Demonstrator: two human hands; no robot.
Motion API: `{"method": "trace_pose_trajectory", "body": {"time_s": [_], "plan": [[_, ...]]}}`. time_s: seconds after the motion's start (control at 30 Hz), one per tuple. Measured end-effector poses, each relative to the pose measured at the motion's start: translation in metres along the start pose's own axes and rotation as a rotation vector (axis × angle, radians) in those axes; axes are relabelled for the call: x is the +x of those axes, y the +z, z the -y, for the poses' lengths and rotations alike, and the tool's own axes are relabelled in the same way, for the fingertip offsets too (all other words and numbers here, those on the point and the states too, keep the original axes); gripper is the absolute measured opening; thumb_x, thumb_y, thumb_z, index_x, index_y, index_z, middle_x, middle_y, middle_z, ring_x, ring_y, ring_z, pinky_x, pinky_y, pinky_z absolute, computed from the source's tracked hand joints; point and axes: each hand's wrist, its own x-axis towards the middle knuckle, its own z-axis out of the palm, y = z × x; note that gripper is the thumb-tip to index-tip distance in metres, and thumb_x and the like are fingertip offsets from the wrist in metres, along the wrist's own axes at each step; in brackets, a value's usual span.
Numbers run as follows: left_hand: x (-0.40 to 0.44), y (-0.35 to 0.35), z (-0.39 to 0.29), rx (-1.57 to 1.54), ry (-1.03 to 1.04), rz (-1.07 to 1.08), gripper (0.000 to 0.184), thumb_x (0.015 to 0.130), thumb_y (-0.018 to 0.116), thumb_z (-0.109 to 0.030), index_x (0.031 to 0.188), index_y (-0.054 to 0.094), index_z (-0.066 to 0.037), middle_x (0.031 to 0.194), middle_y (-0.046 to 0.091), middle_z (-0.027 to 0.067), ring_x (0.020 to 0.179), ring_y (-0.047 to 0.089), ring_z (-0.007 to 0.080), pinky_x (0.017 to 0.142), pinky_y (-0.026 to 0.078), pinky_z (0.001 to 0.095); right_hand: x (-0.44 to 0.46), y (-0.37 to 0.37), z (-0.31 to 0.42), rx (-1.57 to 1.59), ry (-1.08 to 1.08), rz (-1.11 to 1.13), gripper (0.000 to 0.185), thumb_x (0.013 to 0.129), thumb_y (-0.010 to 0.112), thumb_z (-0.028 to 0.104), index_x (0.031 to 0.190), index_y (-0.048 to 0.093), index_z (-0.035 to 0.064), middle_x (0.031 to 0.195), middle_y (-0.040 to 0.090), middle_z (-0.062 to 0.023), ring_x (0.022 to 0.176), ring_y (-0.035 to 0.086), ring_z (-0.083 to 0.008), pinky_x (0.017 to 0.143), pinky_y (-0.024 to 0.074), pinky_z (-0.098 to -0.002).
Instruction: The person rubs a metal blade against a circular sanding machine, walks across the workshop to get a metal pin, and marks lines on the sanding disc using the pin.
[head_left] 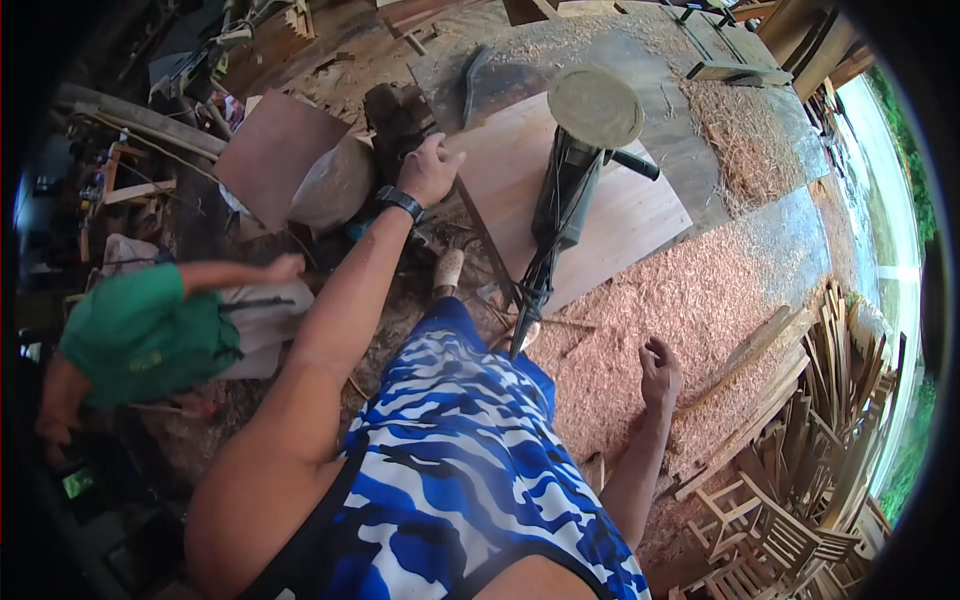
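Just off the left corner of a pale wooden worktop (630, 225), the person's left grip (428, 170) has its fingers bent, close by a dark machine (395, 112); from where I stand I cannot tell whether it grasps anything. A black watch (400, 203) circles that wrist. The right grip (659, 376) is well apart, low on the right, its fingers loosely curled and released, over a thick spread of reddish shavings (640, 325).

Between the two, in front of the person, is a power tool (563, 205) with a broad round disc (597, 103) at its far end and a black side handle (636, 164) pointing right. It appears over the worktop, though I cannot make out how it is supported. Its dark cord (537, 285) runs toward the near side, in front of the person's blue patterned clothing (450, 430).

Left of the machine, a reddish-brown sheet (278, 158) sits tilted beside a pale bundle (335, 185). Nearer on the left, another person in a green shirt (160, 335) has one arm stretched toward the middle. Over on the right, long planks (750, 395) edge the shavings, wood strips (830, 345) stand bunched, and slatted wooden frames (790, 540) crowd the near corner.
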Motion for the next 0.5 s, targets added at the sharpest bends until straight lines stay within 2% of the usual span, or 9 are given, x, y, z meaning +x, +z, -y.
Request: {"method": "trace_pose_trajectory", "body": {"time_s": [0.07,0.1,0.17,0.2,0.23,0.3,0.43,0.47,0.5], "plan": [[0.024,0.016,0.004,0.065,0.034,-0.044,0.069,0.092,0.072,-0.045,0.141,0.059,0.002,0.119,0.076,0.0196,0.11,0.073,0.032,0.098,0.055,0.0451,-0.001,0.007,0.043,0.014,-0.033,-0.057,0.041,0.099,0.075,0.022,0.134,0.067,0.0032,0.121,0.075,-0.0158,0.109,0.074,-0.0269,0.091,0.0594,-0.0383],[0.043,0.02,0.012,0.09,0.004,0.008,0.069,0.092,0.072,-0.045,0.141,0.059,0.002,0.119,0.076,0.0196,0.11,0.073,0.032,0.098,0.055,0.0451,-0.006,0.013,0.065,0.012,0.026,-0.029,0.041,0.099,0.075,0.022,0.134,0.067,0.0032,0.121,0.075,-0.0158,0.109,0.074,-0.0269,0.091,0.0594,-0.0383],[0.091,0.035,0.013,0.262,-0.084,0.007,0.071,0.093,0.07,-0.049,0.141,0.06,0.002,0.12,0.075,0.0214,0.114,0.071,0.0357,0.1,0.055,0.0454,0.006,0.032,0.091,0.19,-0.096,-0.049,0.038,0.1,0.073,0.021,0.133,0.067,0.0029,0.12,0.076,-0.0158,0.108,0.074,-0.0261,0.09,0.0597,-0.0381],[0.111,0.04,0.008,0.308,-0.104,-0.006,0.069,0.092,0.069,-0.052,0.137,0.062,0.0,0.126,0.072,0.0246,0.12,0.068,0.0401,0.103,0.054,0.0467,0.001,0.037,0.128,0.173,-0.096,-0.043,0.036,0.1,0.072,0.019,0.132,0.067,0.0022,0.119,0.076,-0.0153,0.106,0.075,-0.0252,0.09,0.06,-0.0374],[0.125,0.043,0.004,0.311,-0.091,0.007,0.069,0.092,0.069,-0.052,0.137,0.062,0.0,0.126,0.072,0.0246,0.12,0.068,0.0401,0.103,0.054,0.0467,-0.002,0.047,0.146,0.179,-0.084,-0.055,0.036,0.1,0.072,0.019,0.132,0.067,0.0022,0.119,0.076,-0.0153,0.106,0.075,-0.0252,0.09,0.06,-0.0374],[0.158,0.048,0.0,0.335,-0.232,0.111,0.067,0.088,0.074,-0.047,0.133,0.062,0.002,0.129,0.067,0.0315,0.124,0.065,0.044,0.106,0.051,0.0501,-0.011,0.072,0.176,0.184,-0.149,-0.049,0.035,0.099,0.073,0.015,0.131,0.067,0.0015,0.117,0.076,-0.0149,0.106,0.075,-0.0244,0.09,0.0601,-0.0363],[0.221,0.079,0.04,0.354,-0.207,0.223,0.065,0.088,0.074,-0.042,0.134,0.059,0.002,0.136,0.063,0.0316,0.127,0.062,0.0469,0.105,0.051,0.0513,-0.019,0.125,0.24,0.283,-0.074,-0.061,0.033,0.095,0.074,0.007,0.127,0.069,-0.0008,0.107,0.077,-0.0146,0.101,0.076,-0.0222,0.09,0.0597,-0.0351],[0.232,0.082,0.043,0.356,-0.216,0.194,0.056,0.088,0.074,-0.04,0.127,0.064,0.0,0.128,0.067,0.0313,0.126,0.064,0.0443,0.105,0.052,0.0516,-0.019,0.136,0.263,0.326,-0.074,-0.064,0.033,0.094,0.074,0.006,0.127,0.069,-0.0008,0.106,0.078,-0.0149,0.099,0.076,-0.0213,0.089,0.0597,-0.0347],[0.243,0.077,0.048,0.277,-0.142,0.226,0.051,0.089,0.074,-0.042,0.117,0.069,0.0,0.118,0.072,0.0305,0.113,0.07,0.0427,0.098,0.055,0.0521,-0.013,0.145,0.283,0.38,-0.088,-0.046,0.034,0.094,0.074,0.005,0.128,0.069,-0.0001,0.106,0.078,-0.0147,0.097,0.076,-0.0205,0.087,0.0596,-0.0346]]}}
